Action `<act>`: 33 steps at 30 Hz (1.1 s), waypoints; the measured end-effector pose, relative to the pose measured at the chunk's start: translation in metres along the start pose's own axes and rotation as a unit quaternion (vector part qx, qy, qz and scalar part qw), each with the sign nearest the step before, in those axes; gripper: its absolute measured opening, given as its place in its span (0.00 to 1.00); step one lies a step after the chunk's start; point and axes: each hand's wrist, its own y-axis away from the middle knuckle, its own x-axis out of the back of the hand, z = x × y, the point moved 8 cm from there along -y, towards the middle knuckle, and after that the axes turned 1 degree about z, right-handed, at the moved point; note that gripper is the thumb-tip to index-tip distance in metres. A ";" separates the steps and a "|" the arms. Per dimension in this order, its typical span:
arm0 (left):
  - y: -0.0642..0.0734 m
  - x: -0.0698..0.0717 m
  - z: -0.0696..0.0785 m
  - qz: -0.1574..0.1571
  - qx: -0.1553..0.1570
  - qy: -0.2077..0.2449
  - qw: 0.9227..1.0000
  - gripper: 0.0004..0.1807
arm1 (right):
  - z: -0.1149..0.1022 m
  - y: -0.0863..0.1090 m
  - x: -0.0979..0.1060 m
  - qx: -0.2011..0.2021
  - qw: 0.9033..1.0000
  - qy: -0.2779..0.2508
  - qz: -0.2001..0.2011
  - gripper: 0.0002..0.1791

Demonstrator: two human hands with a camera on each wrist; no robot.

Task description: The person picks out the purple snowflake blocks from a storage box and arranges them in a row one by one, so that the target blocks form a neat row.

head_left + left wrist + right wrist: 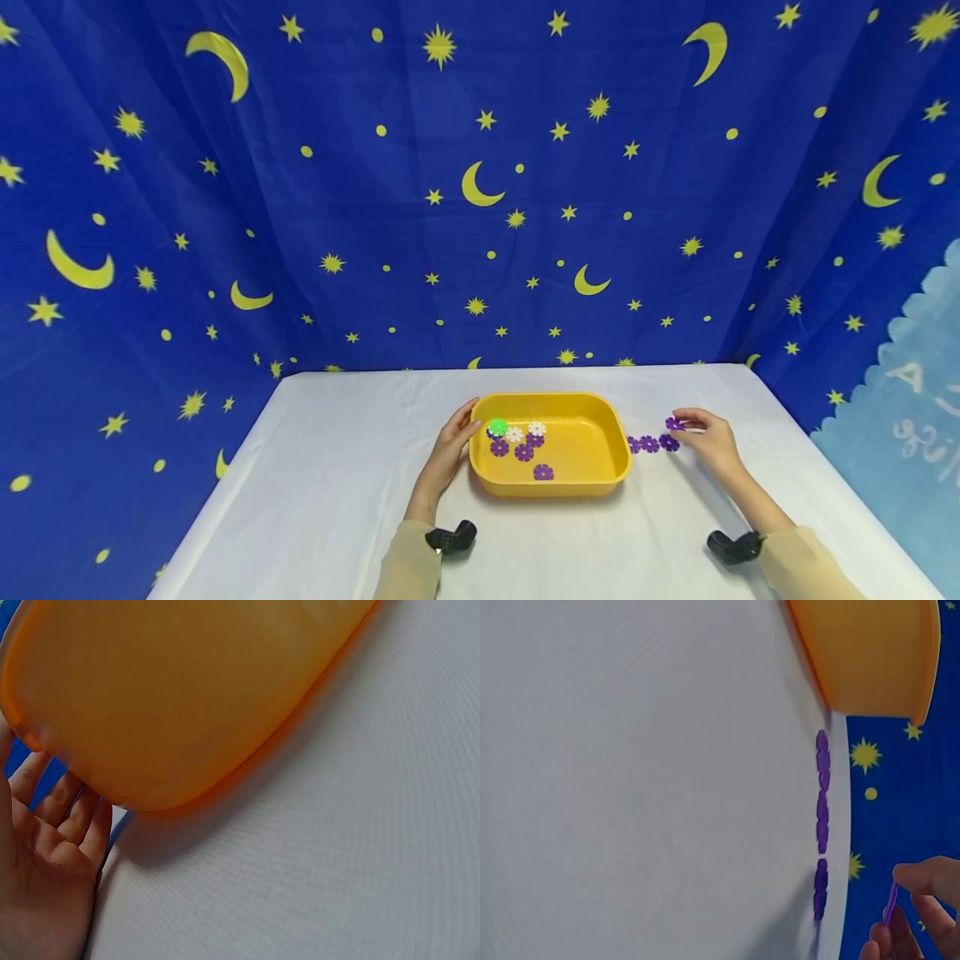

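Observation:
My right hand pinches a purple snowflake-shaped plastic disc between thumb and fingers, holding it up on edge. Below it, three more purple discs lie flat in a line on the table, running from the basin's right side toward that hand. At the other end, my left hand holds the yellow basin by its left rim, fingers along the outer wall. Inside the basin are several purple discs, two white ones and a green one partly covering a dark blue one.
A white cloth covers the table. Behind and to the sides hangs a blue curtain with yellow moons and stars. A light blue panel with white letters is at the right. Each wrist wears a black camera.

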 end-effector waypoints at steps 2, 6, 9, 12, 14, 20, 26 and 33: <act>0.000 -0.001 0.001 -0.003 -0.002 0.002 1.000 0.31 | 0.005 0.000 0.002 -0.004 1.000 0.006 0.004 0.20; -0.002 -0.003 0.000 -0.009 0.002 0.001 1.000 0.31 | 0.015 0.002 0.005 -0.012 1.000 0.016 0.011 0.20; -0.003 -0.003 -0.001 -0.012 0.001 -0.006 1.000 0.30 | 0.021 0.003 0.006 -0.015 1.000 0.022 0.013 0.20; -0.003 -0.003 -0.001 -0.013 0.001 -0.009 1.000 0.30 | 0.024 0.005 0.007 -0.018 0.999 0.026 0.014 0.19; -0.003 -0.002 -0.001 -0.014 0.001 -0.008 1.000 0.31 | 0.026 0.005 0.007 -0.022 0.999 0.029 0.016 0.19; -0.003 -0.001 0.001 -0.019 0.000 -0.002 1.000 0.32 | 0.031 0.005 0.006 -0.041 0.998 0.038 0.009 0.20; -0.003 0.000 0.004 -0.021 0.000 -0.001 1.000 0.31 | 0.038 0.003 0.003 -0.056 0.997 0.054 -0.003 0.22; 0.006 -0.003 0.016 -0.021 0.000 -0.010 1.000 0.29 | 0.039 0.004 0.001 -0.060 0.995 0.080 -0.018 0.22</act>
